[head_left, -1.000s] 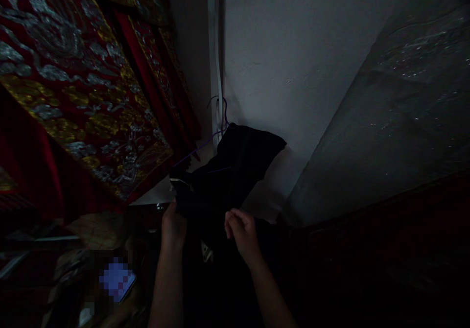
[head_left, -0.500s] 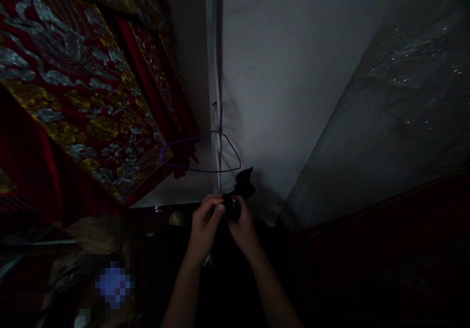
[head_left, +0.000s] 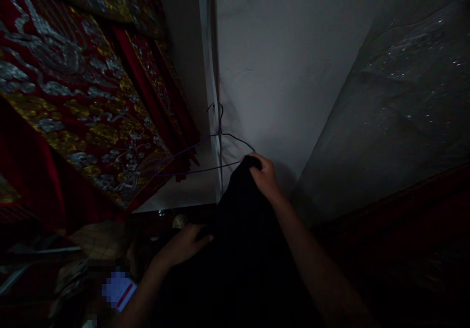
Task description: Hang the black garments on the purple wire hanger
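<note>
Head view. The right hand (head_left: 265,176) pinches a fold of black cloth (head_left: 249,210) between thumb and fingers, at the right end of a purple wire hanger (head_left: 200,171). The left hand (head_left: 185,245) rests lower, at the cloth's left edge, thumb and forefinger apart; from where I stand I cannot tell whether its other fingers grip. The cloth drops from the right hand towards the wearer's body. The hanger's hook stands at a pale vertical strip (head_left: 210,73) by the wall (head_left: 279,98); its support cannot be made out.

Fault 1: hanger tilt. Probable cause: a pull at the right end only, with the left end bare. A sharp tug could also unseat the hook.

Fault 2: cloth slip. Probable cause: thin wire offers little friction, and the visible hold is one pinch.

Fault 3: snagging. Probable cause: the hanger's left end overlaps the red embroidered hanging (head_left: 66,98) in view; contact cannot be confirmed. A swing could catch its raised stitching.

Fault 4: twisted cloth. Probable cause: dim light on black fabric, which hides the folds.
</note>
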`<state>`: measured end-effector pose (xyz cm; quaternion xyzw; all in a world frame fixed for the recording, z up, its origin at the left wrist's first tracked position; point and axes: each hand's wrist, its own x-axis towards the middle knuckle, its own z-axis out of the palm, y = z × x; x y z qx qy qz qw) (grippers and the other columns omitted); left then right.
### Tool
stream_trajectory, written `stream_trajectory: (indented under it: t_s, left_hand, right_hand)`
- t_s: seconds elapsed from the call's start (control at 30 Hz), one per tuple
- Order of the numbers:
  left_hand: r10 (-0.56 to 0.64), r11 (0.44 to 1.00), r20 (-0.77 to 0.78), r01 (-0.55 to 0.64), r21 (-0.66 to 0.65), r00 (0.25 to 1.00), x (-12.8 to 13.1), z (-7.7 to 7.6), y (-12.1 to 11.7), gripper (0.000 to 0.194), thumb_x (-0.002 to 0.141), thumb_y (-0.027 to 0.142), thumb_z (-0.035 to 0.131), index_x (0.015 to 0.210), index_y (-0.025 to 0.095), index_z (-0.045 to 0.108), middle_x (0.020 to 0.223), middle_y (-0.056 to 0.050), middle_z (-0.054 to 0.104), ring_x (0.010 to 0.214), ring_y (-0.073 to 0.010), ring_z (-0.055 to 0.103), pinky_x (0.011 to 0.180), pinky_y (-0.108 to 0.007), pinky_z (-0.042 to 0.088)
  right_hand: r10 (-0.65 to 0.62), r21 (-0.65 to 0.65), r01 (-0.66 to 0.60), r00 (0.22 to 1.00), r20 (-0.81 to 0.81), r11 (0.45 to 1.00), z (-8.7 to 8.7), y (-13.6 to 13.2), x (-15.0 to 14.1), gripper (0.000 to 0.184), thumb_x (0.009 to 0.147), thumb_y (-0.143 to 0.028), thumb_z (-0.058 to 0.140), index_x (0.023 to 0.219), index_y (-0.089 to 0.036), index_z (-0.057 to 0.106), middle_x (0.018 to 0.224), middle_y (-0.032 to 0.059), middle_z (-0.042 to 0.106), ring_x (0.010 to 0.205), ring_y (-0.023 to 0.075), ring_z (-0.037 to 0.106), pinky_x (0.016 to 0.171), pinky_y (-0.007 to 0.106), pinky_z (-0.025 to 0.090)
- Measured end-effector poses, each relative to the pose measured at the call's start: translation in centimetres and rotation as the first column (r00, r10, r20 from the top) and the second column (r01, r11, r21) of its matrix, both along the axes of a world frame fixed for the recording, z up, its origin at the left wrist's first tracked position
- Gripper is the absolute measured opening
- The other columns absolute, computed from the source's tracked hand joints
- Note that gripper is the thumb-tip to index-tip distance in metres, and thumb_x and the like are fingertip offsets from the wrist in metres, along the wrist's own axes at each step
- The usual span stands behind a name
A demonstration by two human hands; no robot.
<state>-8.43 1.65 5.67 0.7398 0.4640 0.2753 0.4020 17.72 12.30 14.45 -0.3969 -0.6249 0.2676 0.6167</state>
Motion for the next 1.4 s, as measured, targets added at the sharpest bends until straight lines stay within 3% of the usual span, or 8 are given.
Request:
stream_trajectory:
  t_s: [0.13, 0.3, 0.43, 0.7, 0.83, 1.0, 1.23, 1.4]
  left_hand:
    - [0.141, 0.978, -0.029, -0.134, 0.160, 0.990, -2.8, 1.9, 0.7, 0.021, 0.084, 0.039, 0.068, 0.098, 0.027, 0.079, 0.096, -0.006, 0.079, 0.089, -0.0279, 0.072, 0.083, -0.033, 0.052]
    - [0.195, 0.970, -0.206, -0.158, 0.184, 0.959, -6.1, 3.7, 2.2, 0.021, 0.088, 0.039, 0.060, 0.088, 0.026, 0.077, 0.087, -0.006, 0.077, 0.079, -0.0260, 0.070, 0.074, -0.031, 0.048]
    - [0.258, 0.948, -0.283, -0.186, 0.257, 0.924, -7.3, 5.5, 3.3, 0.027, 0.091, 0.040, 0.051, 0.081, 0.024, 0.070, 0.077, -0.005, 0.072, 0.071, -0.0230, 0.066, 0.067, -0.030, 0.044]
    - [0.427, 0.762, -0.125, -0.283, 0.583, 0.895, -6.3, 12.2, 5.2, 0.029, 0.090, 0.043, 0.050, 0.076, 0.020, 0.062, 0.083, -0.003, 0.063, 0.081, -0.0201, 0.059, 0.075, -0.030, 0.042]
    - [0.405, 0.834, -0.191, -0.276, 0.479, 0.894, -6.4, 12.3, 7.9, 0.031, 0.084, 0.045, 0.049, 0.073, 0.019, 0.062, 0.074, -0.002, 0.064, 0.074, -0.0201, 0.057, 0.070, -0.030, 0.041]
    - [0.151, 0.986, -0.307, -0.122, 0.112, 0.940, -7.4, 9.8, 9.2, 0.031, 0.073, 0.045, 0.052, 0.054, 0.021, 0.054, 0.057, 0.001, 0.054, 0.058, -0.0170, 0.048, 0.057, -0.028, 0.034]
    - [0.375, 0.873, -0.059, -0.331, 0.359, 0.925, -6.9, 12.5, 7.8, 0.024, 0.081, 0.035, 0.047, 0.063, 0.020, 0.049, 0.059, 0.003, 0.045, 0.060, -0.0144, 0.045, 0.057, -0.025, 0.034]
    - [0.281, 0.799, -0.077, -0.189, 0.572, 0.957, -3.1, 16.2, 8.2, 0.023, 0.088, 0.030, 0.048, 0.103, 0.018, 0.061, 0.090, -0.001, 0.065, 0.082, -0.0183, 0.060, 0.075, -0.028, 0.048]
  right_hand:
    - [0.028, -0.187, -0.022, 0.999, 0.032, 0.982, -2.0, 3.9, -1.9, 0.031, 0.077, -0.036, 0.053, 0.095, -0.021, 0.072, 0.098, 0.0060, 0.074, 0.102, 0.0233, 0.065, 0.096, 0.037, 0.048]
    - [-0.033, -0.256, 0.059, 0.994, 0.107, 0.965, -4.9, 4.1, -0.6, 0.026, 0.073, -0.041, 0.057, 0.073, -0.018, 0.067, 0.072, 0.0039, 0.069, 0.074, 0.0218, 0.062, 0.070, 0.032, 0.049]
    - [-0.140, -0.178, 0.173, 0.973, 0.186, 0.969, -3.9, 2.2, 2.5, 0.029, 0.070, -0.045, 0.059, 0.057, -0.019, 0.059, 0.055, -0.0004, 0.057, 0.057, 0.0162, 0.051, 0.054, 0.026, 0.036]
    - [-0.259, -0.118, 0.289, 0.941, 0.219, 0.950, -1.3, -1.0, 3.0, 0.036, 0.069, -0.047, 0.057, 0.046, -0.022, 0.046, 0.045, -0.0016, 0.045, 0.045, 0.0117, 0.039, 0.043, 0.025, 0.026]
    - [-0.283, -0.084, 0.303, 0.940, 0.192, 0.949, -2.0, -1.8, 2.3, 0.033, 0.070, -0.046, 0.058, 0.049, -0.021, 0.053, 0.048, 0.0013, 0.054, 0.047, 0.0144, 0.047, 0.046, 0.026, 0.033]
    - [-0.274, -0.041, 0.290, 0.933, 0.232, 0.956, -2.3, -1.8, 2.3, 0.027, 0.073, -0.042, 0.057, 0.064, -0.019, 0.067, 0.062, 0.0053, 0.069, 0.057, 0.0197, 0.059, 0.054, 0.028, 0.042]
    - [-0.252, -0.078, 0.273, 0.945, 0.210, 0.959, -2.4, -1.9, 2.1, 0.030, 0.072, -0.042, 0.057, 0.053, -0.020, 0.058, 0.054, 0.0040, 0.062, 0.052, 0.0175, 0.055, 0.049, 0.027, 0.038]
    - [-0.119, -0.165, 0.147, 0.978, 0.172, 0.975, -3.0, -2.9, 0.8, 0.032, 0.077, -0.045, 0.057, 0.064, -0.018, 0.066, 0.061, 0.0047, 0.067, 0.058, 0.0205, 0.061, 0.052, 0.028, 0.046]
